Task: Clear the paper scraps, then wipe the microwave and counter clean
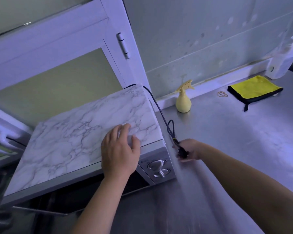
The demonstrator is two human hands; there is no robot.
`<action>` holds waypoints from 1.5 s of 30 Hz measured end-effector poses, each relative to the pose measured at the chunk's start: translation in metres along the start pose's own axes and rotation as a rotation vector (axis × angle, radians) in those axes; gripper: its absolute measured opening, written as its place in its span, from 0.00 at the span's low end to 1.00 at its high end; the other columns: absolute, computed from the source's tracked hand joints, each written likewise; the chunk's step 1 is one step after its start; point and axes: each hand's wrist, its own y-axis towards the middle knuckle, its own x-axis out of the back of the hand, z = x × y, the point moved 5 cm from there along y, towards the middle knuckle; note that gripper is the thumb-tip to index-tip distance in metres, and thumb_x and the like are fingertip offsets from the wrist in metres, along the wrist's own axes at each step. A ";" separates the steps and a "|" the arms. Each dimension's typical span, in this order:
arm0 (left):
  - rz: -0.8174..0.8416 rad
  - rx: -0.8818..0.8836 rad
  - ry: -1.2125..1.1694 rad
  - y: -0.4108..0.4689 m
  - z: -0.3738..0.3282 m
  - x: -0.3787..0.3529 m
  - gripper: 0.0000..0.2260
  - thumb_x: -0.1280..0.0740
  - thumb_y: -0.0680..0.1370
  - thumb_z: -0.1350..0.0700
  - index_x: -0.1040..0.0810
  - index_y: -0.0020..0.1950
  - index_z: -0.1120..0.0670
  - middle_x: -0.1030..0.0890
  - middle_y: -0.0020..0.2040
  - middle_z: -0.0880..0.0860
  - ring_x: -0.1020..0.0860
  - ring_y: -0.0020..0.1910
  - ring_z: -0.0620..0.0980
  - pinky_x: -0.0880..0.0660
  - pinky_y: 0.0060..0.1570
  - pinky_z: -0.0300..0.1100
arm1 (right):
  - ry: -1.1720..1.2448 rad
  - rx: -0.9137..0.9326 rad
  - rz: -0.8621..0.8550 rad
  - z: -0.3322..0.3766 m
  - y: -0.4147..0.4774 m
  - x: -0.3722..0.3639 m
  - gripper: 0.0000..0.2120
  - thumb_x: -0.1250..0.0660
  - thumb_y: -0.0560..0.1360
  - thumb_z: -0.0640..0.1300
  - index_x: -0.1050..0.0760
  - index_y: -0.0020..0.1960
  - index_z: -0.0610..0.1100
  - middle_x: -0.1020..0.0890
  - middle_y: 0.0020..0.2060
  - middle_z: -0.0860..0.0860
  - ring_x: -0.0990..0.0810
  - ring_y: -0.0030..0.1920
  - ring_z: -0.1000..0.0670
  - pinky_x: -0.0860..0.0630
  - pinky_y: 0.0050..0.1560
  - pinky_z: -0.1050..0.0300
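The left hand (pixel 119 150) lies flat on the top right front corner of the silver microwave with the marble-patterned top (pixel 85 132), fingers spread and straight. Judged from this placement, the hand steadies the appliance. The right hand (pixel 187 152) is beside the microwave's right wall, low over the brushed steel counter (pixel 227 141), with its fingers curled round the bundled end of the black power cord (pixel 169 129). The cord runs from behind the microwave, down its right side, into a loop and then into the grip. The probable purpose is to lift the cord clear of the surfaces to be wiped.

The microwave stands at the left end of the counter, against a white framed cabinet with frosted panels (pixel 57 65). Its front shows a dark door and 2 silver rotary knobs (pixel 159 168). The marble top shows no scraps in this view.

The cleaning items stand well apart from both hands. 1 pale yellow spray bottle (pixel 183 100) is upright near the back wall. 1 folded yellow microfibre cloth with black edging (pixel 254 89) lies flat further right, with tan rubber bands (pixel 222 94) just beside it. No paper scraps are visible, so the wiping stage appears to be next.
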 end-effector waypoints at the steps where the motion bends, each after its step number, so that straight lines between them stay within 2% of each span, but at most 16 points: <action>1: 0.004 -0.002 -0.001 0.000 0.000 0.000 0.20 0.43 0.78 0.49 0.24 0.67 0.53 0.23 0.66 0.52 0.28 0.66 0.55 0.32 0.66 0.53 | 0.081 0.032 0.032 0.000 0.002 -0.005 0.04 0.36 0.81 0.42 0.23 0.52 0.42 0.24 0.35 0.43 0.20 0.33 0.45 0.18 0.32 0.48; 4: 0.004 -0.006 -0.003 -0.001 0.001 -0.001 0.21 0.44 0.78 0.49 0.24 0.67 0.53 0.24 0.66 0.52 0.29 0.67 0.54 0.32 0.67 0.53 | 0.479 0.080 0.055 0.001 0.012 -0.009 0.07 0.38 0.80 0.45 0.26 0.47 0.42 0.23 0.38 0.42 0.19 0.37 0.41 0.18 0.42 0.39; 6: 0.003 -0.002 -0.003 -0.001 0.001 -0.002 0.21 0.44 0.78 0.49 0.24 0.68 0.53 0.24 0.67 0.52 0.29 0.67 0.54 0.32 0.67 0.53 | 0.531 0.062 0.081 -0.005 0.014 -0.009 0.11 0.35 0.76 0.50 0.25 0.44 0.42 0.21 0.38 0.41 0.19 0.38 0.41 0.19 0.43 0.40; 8: 0.001 0.002 -0.007 -0.001 0.001 -0.002 0.21 0.44 0.78 0.49 0.24 0.68 0.53 0.24 0.67 0.52 0.29 0.67 0.54 0.33 0.67 0.53 | 0.348 0.088 0.050 -0.013 0.016 -0.007 0.15 0.30 0.74 0.55 0.25 0.48 0.43 0.20 0.41 0.40 0.18 0.36 0.41 0.17 0.38 0.41; 10: -0.004 0.002 -0.009 -0.001 0.000 -0.002 0.21 0.44 0.78 0.49 0.24 0.68 0.53 0.23 0.67 0.52 0.29 0.67 0.54 0.32 0.67 0.53 | 0.142 0.158 -0.012 -0.013 0.015 -0.009 0.13 0.28 0.76 0.50 0.25 0.55 0.44 0.19 0.45 0.40 0.17 0.33 0.42 0.17 0.33 0.45; 12: -0.012 -0.003 -0.010 -0.001 0.000 -0.002 0.21 0.43 0.78 0.50 0.24 0.67 0.53 0.23 0.66 0.52 0.29 0.67 0.55 0.32 0.67 0.53 | 0.017 0.215 -0.072 -0.010 0.014 -0.013 0.06 0.34 0.80 0.43 0.24 0.56 0.46 0.18 0.41 0.42 0.17 0.30 0.43 0.17 0.31 0.48; 13: -0.015 -0.004 -0.011 -0.001 0.000 -0.002 0.20 0.43 0.78 0.50 0.24 0.67 0.53 0.23 0.66 0.52 0.28 0.67 0.55 0.32 0.67 0.53 | -0.015 0.228 -0.098 -0.010 0.015 -0.013 0.06 0.38 0.81 0.42 0.23 0.53 0.45 0.19 0.38 0.43 0.18 0.30 0.43 0.18 0.32 0.49; 14: -0.017 -0.004 -0.012 -0.001 0.000 -0.002 0.20 0.43 0.78 0.50 0.24 0.67 0.54 0.23 0.66 0.52 0.28 0.66 0.55 0.32 0.67 0.53 | -0.063 0.251 -0.131 -0.010 0.016 -0.012 0.09 0.41 0.82 0.41 0.22 0.51 0.44 0.19 0.37 0.42 0.17 0.32 0.43 0.18 0.35 0.49; 16: -0.021 -0.002 -0.015 -0.001 0.000 -0.002 0.21 0.43 0.78 0.50 0.23 0.67 0.54 0.23 0.67 0.53 0.28 0.67 0.55 0.32 0.67 0.53 | -0.318 0.338 -0.209 -0.010 0.019 -0.007 0.11 0.42 0.81 0.41 0.22 0.48 0.40 0.18 0.43 0.39 0.17 0.44 0.40 0.22 0.44 0.50; 19: -0.027 -0.004 -0.014 -0.001 0.000 -0.002 0.21 0.43 0.78 0.50 0.23 0.67 0.53 0.23 0.67 0.52 0.28 0.67 0.55 0.32 0.67 0.53 | -0.724 0.390 -0.349 -0.016 0.018 -0.004 0.10 0.41 0.79 0.44 0.23 0.56 0.41 0.25 0.57 0.39 0.26 0.59 0.39 0.27 0.57 0.50; 24: -0.042 0.004 -0.026 -0.002 0.002 -0.002 0.20 0.42 0.78 0.50 0.23 0.67 0.53 0.22 0.66 0.52 0.28 0.66 0.55 0.31 0.66 0.53 | -0.700 0.476 -0.345 -0.022 0.020 0.002 0.17 0.44 0.78 0.35 0.27 0.64 0.41 0.27 0.57 0.38 0.23 0.56 0.34 0.28 0.56 0.51; 28: -0.025 0.006 -0.024 -0.001 0.002 -0.003 0.19 0.42 0.79 0.51 0.24 0.68 0.53 0.23 0.67 0.52 0.30 0.67 0.54 0.33 0.67 0.53 | -0.638 0.440 -0.311 -0.020 0.013 0.013 0.23 0.44 0.80 0.36 0.35 0.75 0.42 0.29 0.67 0.37 0.27 0.66 0.37 0.32 0.66 0.50; 34: -0.011 0.016 -0.008 -0.001 0.002 -0.003 0.18 0.39 0.80 0.53 0.25 0.69 0.53 0.24 0.68 0.51 0.31 0.68 0.54 0.33 0.68 0.52 | -0.506 0.454 -0.323 -0.020 -0.026 0.034 0.18 0.40 0.79 0.36 0.26 0.68 0.41 0.22 0.61 0.41 0.23 0.61 0.41 0.30 0.60 0.55; 39: -0.012 0.003 -0.012 -0.001 0.003 -0.002 0.20 0.43 0.79 0.49 0.24 0.68 0.52 0.23 0.66 0.51 0.30 0.66 0.54 0.32 0.67 0.51 | -0.426 0.528 -0.318 -0.024 -0.082 0.050 0.11 0.37 0.79 0.38 0.20 0.57 0.43 0.17 0.51 0.44 0.17 0.49 0.43 0.23 0.50 0.52; 42: 0.018 0.005 -0.016 -0.001 0.004 -0.002 0.22 0.45 0.77 0.47 0.24 0.67 0.52 0.23 0.66 0.51 0.29 0.65 0.55 0.33 0.66 0.51 | -0.376 0.584 -0.331 -0.030 -0.134 0.058 0.08 0.36 0.79 0.38 0.19 0.54 0.43 0.17 0.47 0.46 0.17 0.44 0.46 0.21 0.51 0.47; 45: 0.144 0.016 -0.038 0.003 0.006 0.000 0.20 0.43 0.80 0.49 0.26 0.70 0.52 0.25 0.70 0.52 0.32 0.69 0.56 0.36 0.69 0.49 | -0.365 0.622 -0.348 -0.040 -0.193 0.056 0.07 0.36 0.79 0.38 0.19 0.51 0.44 0.17 0.45 0.47 0.17 0.43 0.49 0.20 0.52 0.45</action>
